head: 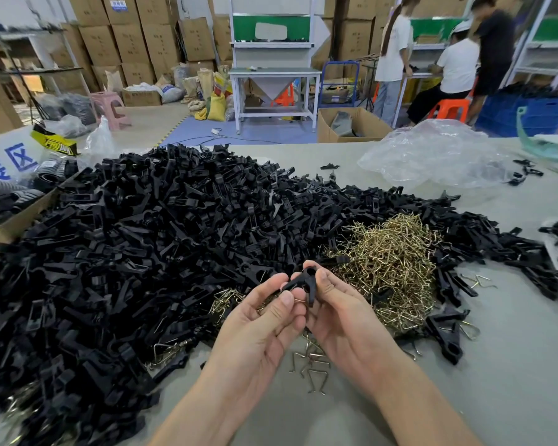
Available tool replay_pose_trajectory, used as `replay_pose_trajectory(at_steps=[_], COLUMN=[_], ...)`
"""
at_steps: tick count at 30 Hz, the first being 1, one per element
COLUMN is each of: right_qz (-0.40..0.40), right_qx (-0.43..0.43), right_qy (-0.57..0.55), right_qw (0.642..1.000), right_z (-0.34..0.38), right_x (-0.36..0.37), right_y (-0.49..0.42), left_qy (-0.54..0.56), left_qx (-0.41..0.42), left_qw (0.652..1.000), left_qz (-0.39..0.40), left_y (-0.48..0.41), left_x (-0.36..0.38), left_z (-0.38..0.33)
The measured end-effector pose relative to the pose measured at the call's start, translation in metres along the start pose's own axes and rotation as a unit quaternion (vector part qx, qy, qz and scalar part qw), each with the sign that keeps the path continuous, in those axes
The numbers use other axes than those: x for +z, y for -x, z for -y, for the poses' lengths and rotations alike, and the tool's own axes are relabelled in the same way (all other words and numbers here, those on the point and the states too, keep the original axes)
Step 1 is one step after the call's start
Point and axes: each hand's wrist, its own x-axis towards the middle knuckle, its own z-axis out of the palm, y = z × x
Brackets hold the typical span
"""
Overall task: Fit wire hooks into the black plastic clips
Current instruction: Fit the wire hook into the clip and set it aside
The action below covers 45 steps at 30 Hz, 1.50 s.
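You hold one clip [304,281] between both hands, above the table's [512,365] near edge and in front of the hook heap [390,262]. Your right hand [342,313] pinches its right end with thumb and forefinger. Your left hand [264,320] is curled, its fingertips closed on the clip's left arm. A short glint of wire, likely one hook [298,299], shows just beside the left thumb; whether it is seated yet, you cannot tell from here.

This looks like the fitting step itself. The next move calls for steadying the clip with the right hand and pressing the wire fully into its slot.

Count: one clip in hand and one hook with it. There is one clip heap [142,236] and one hook heap, both far too many to count. Several loose hooks [310,365] lie under your wrists.
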Motion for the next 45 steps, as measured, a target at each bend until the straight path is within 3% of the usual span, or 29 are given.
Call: replay_pose_trajectory(at_steps=[11,26,28,31,34,38,40,45], right_qz=[-0.020,-0.006,-0.012,-0.041,-0.081,-0.127,-0.138,-0.096], right_qx=[0.019,-0.017,-0.023,-0.013,-0.023,-0.057,-0.079,-0.086], right_qy=[-0.052,0.008,0.022,0.051,0.074,0.142,0.121,0.100], right_qw=[0.998,1.000,0.999,0.998,0.994,0.980,0.980,0.987], right_z=[-0.004,-0.009,-0.009,-0.011,-0.014,-0.024,-0.030,-0.034], right_x=[-0.005,0.000,0.001,0.000,0.003,0.007,0.009,0.010], right_y=[-0.006,-0.005,-0.004,-0.003,-0.001,0.002,0.002,0.005], left_qy=[-0.057,-0.047,-0.108,-0.332,-0.415,-0.374,-0.339,-0.318], left_qx=[0.092,0.088,0.123,0.191,0.209,0.201,0.198,0.201], left_qw=[0.994,0.995,0.986,0.923,0.885,0.905,0.920,0.926], left_qz=[-0.029,-0.021,-0.027,-0.039,-0.029,-0.013,-0.005,0.020], left_y=[-0.001,-0.003,-0.003,0.001,0.002,0.002,0.001,0.002], left_x=[0.004,-0.002,-0.001,0.001,0.002,0.008,0.012,0.014], left_z=[0.007,0.008,0.012,0.019,0.025,0.033,0.035,0.036])
